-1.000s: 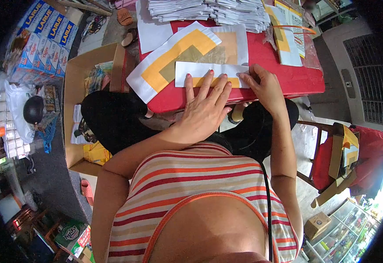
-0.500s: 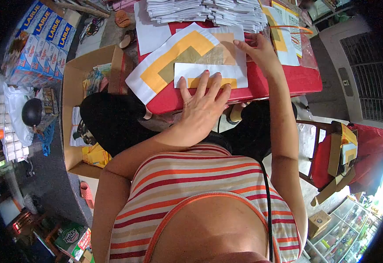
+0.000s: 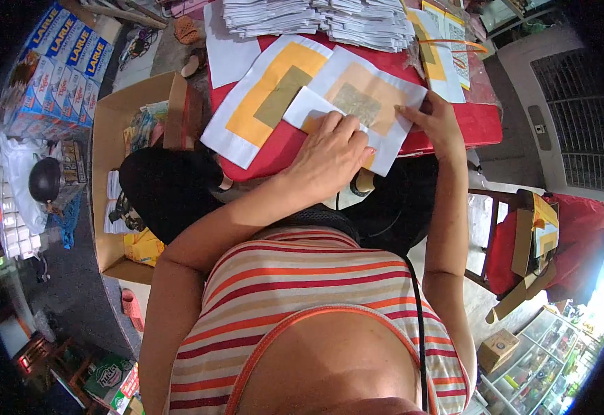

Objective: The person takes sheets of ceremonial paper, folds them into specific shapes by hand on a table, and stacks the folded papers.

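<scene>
A white paper sheet [image 3: 389,144] with a tan printed frame and a grey-gold centre lies tilted over the edge of the red table. Its near-left edge is folded up into a white flap [image 3: 302,106]. Bent fingers of my left hand [image 3: 333,149] grip this flap; their tips are partly hidden. At the sheet's right corner, my right hand [image 3: 441,124] pinches the paper between thumb and fingers. Just left of it lies a second white sheet [image 3: 245,144] with a yellow frame, partly under the folded one.
Stacks of folded white paper [image 3: 319,21] stand at the back of the red table [image 3: 475,124]. More printed sheets [image 3: 443,62] lie at its right. An open cardboard box [image 3: 112,111] with packets stands left of my legs. On the right is a chair [image 3: 485,235] with a box.
The folded sheet has turned clockwise and shifted right, uncovering more of the yellow-framed sheet. My left fingers went from spread flat to curled. My right hand moved right and nearer with the corner.
</scene>
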Tool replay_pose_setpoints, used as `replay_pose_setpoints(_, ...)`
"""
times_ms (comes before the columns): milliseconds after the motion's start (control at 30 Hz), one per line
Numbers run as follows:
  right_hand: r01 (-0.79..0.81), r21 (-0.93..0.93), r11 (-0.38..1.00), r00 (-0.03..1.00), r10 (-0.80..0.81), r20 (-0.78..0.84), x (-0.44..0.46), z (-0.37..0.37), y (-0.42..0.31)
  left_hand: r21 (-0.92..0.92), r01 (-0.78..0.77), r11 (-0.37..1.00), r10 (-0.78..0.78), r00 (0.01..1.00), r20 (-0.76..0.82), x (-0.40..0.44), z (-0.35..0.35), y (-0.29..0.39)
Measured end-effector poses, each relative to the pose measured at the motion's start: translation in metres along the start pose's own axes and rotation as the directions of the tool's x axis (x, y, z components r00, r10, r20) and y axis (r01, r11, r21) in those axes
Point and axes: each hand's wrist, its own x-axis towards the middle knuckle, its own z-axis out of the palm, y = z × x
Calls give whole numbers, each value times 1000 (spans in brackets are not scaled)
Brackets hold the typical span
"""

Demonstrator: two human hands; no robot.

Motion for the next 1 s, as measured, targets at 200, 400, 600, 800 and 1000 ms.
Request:
replay_pose_setpoints(200, 164, -94, 982, 985, -168, -27, -25, -10, 8, -30, -40, 999, 40, 999, 0, 21, 3, -13)
replay_pose_setpoints(400, 197, -164, 966, 979, -203, -16, -29, -11, 14, 62, -5, 998, -4, 989, 146, 32, -7, -32)
replay_pose_setpoints(600, 191, 15, 981, 981, -192, 35, -27, -16, 15, 133, 7, 991, -40, 969, 244, 41, -15, -35)
replay_pose_setpoints(800, 469, -126, 874, 883, -463, 75, -29, -12, 25, 115, 56, 992, -81, 971, 227, 44, -21, -35)
replay_pose_setpoints(1000, 592, -353, 724, 800, -580, 153, -38, -8, 18, 122, 53, 991, -77, 975, 209, 45, -21, -37)
